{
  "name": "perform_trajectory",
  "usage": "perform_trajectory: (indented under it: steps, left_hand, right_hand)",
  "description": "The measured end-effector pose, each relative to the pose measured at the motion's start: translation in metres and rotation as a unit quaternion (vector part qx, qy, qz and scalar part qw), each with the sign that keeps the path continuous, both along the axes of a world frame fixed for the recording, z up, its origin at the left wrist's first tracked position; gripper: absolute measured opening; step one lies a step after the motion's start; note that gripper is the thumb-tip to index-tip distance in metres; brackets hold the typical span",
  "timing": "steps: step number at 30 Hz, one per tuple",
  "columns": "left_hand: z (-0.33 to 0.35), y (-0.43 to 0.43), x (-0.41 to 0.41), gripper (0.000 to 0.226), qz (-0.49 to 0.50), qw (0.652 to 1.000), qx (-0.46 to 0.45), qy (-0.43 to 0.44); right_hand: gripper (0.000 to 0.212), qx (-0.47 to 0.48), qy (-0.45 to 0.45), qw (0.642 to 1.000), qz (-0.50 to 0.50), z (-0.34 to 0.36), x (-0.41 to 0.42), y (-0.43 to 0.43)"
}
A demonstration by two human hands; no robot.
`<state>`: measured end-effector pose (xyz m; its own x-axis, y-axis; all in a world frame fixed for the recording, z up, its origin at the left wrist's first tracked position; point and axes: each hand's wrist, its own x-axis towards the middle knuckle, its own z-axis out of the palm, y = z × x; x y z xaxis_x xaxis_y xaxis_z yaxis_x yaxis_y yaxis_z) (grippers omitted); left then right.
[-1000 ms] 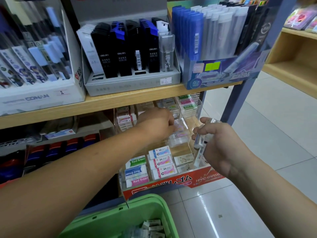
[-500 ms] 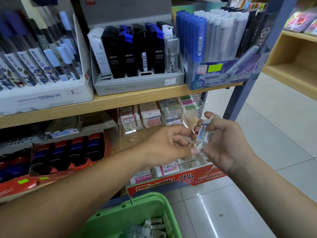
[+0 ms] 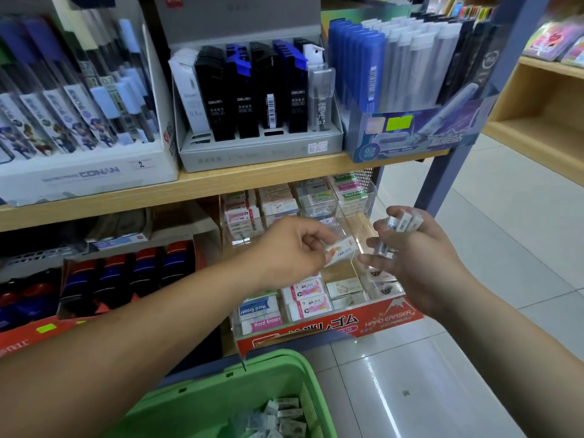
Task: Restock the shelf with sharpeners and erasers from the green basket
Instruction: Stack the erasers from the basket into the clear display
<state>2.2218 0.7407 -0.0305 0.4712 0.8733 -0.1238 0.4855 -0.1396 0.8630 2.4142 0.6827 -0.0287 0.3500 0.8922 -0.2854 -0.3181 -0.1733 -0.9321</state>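
My L hand point(image 3: 294, 248) pinches one eraser point(image 3: 343, 249) btwn thumb & fingers, over the clear tray point(image 3: 370, 197) under the shelf board point(image 3: 126, 200). R hand point(image 3: 420, 260), just right, grips a bunch of erasers point(image 3: 406, 221). Green basket point(image 3: 221, 374) sits near me, lower centre, w/ more stock inside.

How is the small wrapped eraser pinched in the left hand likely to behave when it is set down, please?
The eraser is a flat-sided block, so it will probably lie still rather than roll. A fingertip pinch by the left hand carries it, suggesting it is light. Its glossy wrapper may be a little slippery.
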Motion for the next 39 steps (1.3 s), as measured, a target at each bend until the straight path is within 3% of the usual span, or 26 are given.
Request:
perform_trajectory:
  steps: [7,13,17,20,22,26,36,39]
  left_hand:
    - [-0.002,0.001,0.063,0.010,-0.031,0.991,0.112,0.066]
    - [-0.013,0.002,0.094,0.012,-0.038,0.937,0.265,0.224]
    - [-0.019,-0.001,0.097,0.016,-0.076,0.890,0.307,0.329]
    - [-0.016,-0.005,0.099,0.021,-0.123,0.861,0.310,0.384]
    - [-0.014,-0.007,0.098,0.031,-0.146,0.860,0.290,0.393]
    - [-0.019,-0.012,0.085,0.055,-0.201,0.823,0.309,0.431]
    - [-0.018,-0.013,0.082,0.055,-0.200,0.814,0.318,0.442]
    - [-0.016,-0.017,0.085,0.056,-0.213,0.809,0.308,0.453]
  right_hand:
    - [0.025,-0.031,-0.106,0.991,-0.069,-0.005,0.041,-0.019]
    - [0.025,-0.022,-0.104,0.991,-0.076,-0.013,0.060,-0.041]
    - [0.029,-0.014,-0.089,0.994,-0.055,-0.014,0.059,-0.042]
    - [0.029,-0.009,-0.076,0.996,-0.044,-0.014,0.058,-0.041]
    - [0.030,-0.001,-0.054,0.998,-0.042,-0.013,0.060,-0.041]
    - [0.028,0.006,-0.023,0.999,-0.049,-0.015,0.063,-0.042]
    - [0.027,0.013,-0.010,0.999,-0.043,-0.013,0.062,-0.045]
    - [0.030,0.020,0.034,0.999,-0.018,-0.015,0.063,-0.046]
